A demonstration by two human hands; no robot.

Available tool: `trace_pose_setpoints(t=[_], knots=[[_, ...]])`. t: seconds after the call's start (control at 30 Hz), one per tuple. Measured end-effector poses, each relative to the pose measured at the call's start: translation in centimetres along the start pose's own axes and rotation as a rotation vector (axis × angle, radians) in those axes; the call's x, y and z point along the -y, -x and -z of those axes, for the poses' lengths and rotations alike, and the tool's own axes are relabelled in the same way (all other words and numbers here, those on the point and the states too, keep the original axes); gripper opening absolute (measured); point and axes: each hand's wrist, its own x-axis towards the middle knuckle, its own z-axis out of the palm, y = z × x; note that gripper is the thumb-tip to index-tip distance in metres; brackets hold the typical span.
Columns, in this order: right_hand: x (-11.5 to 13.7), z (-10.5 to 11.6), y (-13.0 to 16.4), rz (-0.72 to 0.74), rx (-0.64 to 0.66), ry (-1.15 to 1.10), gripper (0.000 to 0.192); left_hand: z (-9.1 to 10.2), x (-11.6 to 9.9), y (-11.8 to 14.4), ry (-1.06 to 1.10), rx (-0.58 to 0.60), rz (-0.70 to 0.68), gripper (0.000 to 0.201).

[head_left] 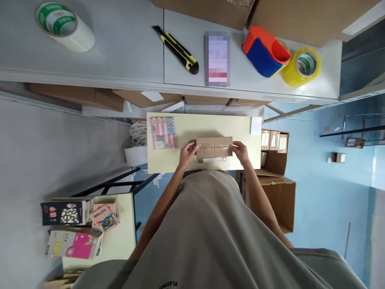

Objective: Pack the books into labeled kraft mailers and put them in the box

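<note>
A small brown cardboard box (214,147), taped across its top with a white label on its near side, lies on a pale yellow table (201,126). My left hand (188,153) grips the box's left end. My right hand (240,151) grips its right end. A book with a stars-and-stripes cover (163,132) lies on the table to the left of the box.
On the grey shelf (126,60) above are a white tape roll (64,26), a yellow-black utility knife (177,50), an orange-blue tape dispenser (264,50) and a yellow tape roll (302,66). Open cartons (278,192) stand at right. Books (75,226) are stacked at lower left.
</note>
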Motion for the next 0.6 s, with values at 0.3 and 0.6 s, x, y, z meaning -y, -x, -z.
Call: trace_pose_setpoints(t=[0.3,0.6], knots=[[0.2,0.0,0.4,-0.055,0.015,-0.074,0.088,-0.2,-0.2,0.1,0.012,-0.034,0.044,0.070],[1.2,1.0,0.0,-0.033,0.097,-0.043,0.086,-0.3,-2.5,0.5,0.067,-0.076,0.124,0.066]])
